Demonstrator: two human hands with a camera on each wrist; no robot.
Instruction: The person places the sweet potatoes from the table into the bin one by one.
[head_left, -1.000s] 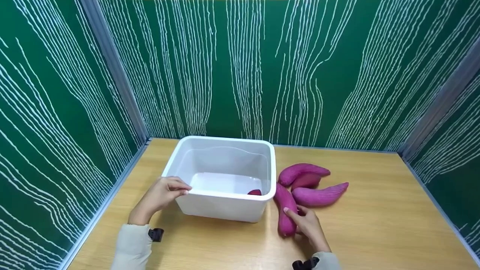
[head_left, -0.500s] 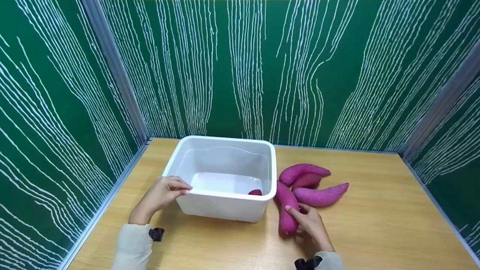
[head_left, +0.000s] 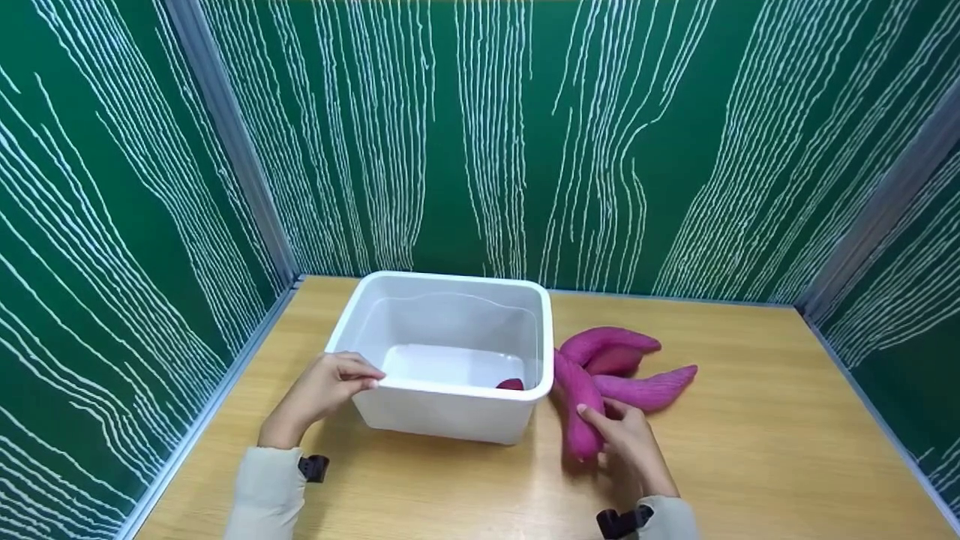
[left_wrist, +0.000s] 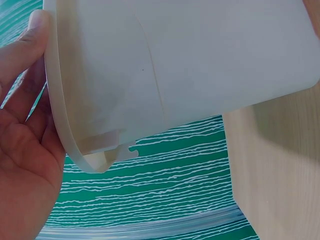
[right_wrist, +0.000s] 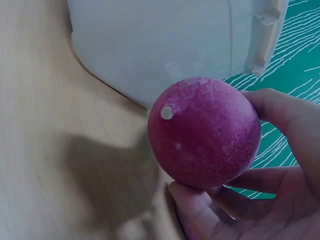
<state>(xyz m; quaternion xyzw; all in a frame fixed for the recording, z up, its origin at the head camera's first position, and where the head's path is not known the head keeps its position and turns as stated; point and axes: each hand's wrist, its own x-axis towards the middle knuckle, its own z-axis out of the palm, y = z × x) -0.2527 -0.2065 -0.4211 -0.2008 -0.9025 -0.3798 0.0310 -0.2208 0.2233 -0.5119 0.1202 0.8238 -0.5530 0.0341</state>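
My right hand [head_left: 628,441] grips a curved purple-pink sweet potato [head_left: 576,390], thumb on top and fingers around its far side. In the right wrist view the blunt end of this sweet potato [right_wrist: 200,135] faces the camera, above its shadow on the table. My left hand [head_left: 328,390] pinches the near-left rim of a white plastic bin [head_left: 450,416]; the left wrist view has the thumb and fingers on either side of the bin rim [left_wrist: 56,95]. Inside, a dark red piece [head_left: 511,385] shows at the near right corner, the rest hidden by the wall.
Right of the bin lie more sweet potatoes: a curved one [head_left: 607,341], a redder one [head_left: 616,361] partly covered, and one pointing right [head_left: 652,388]. They rest on a wooden table [head_left: 757,420]. Green panels [head_left: 480,150] with white wavy lines enclose the back and sides.
The sweet potato in my right hand has shifted a little up and to the right in the head view, now overlapping the one pointing right. My left hand and the bin have stayed put.
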